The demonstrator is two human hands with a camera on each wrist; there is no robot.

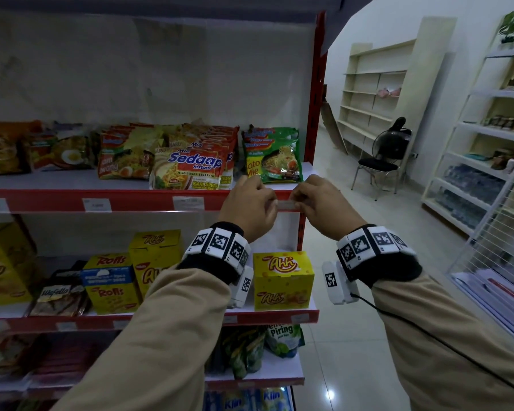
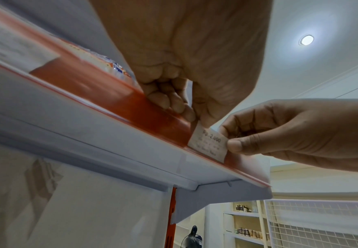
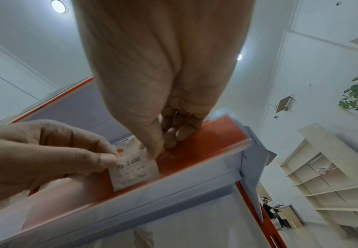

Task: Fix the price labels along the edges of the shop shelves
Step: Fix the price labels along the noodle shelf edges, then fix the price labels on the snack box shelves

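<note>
Label (image 2: 207, 144) sits on the red rail (image 2: 114, 100) near its right end, under the noodle shelf. Left hand (image 2: 174, 94) pinches its upper left corner, right hand (image 2: 280, 132) its right edge, both grips clamped on paper. Uneven pull could tear or skew it; careless release may let it slip out.

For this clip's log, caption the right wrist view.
Both hands pinch a Rp 2.000 label against the red shelf edge.

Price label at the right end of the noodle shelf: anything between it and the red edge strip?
Nothing visible. Both hands, left hand and right hand, pinch the price label, which already lies against the red edge strip.
</note>
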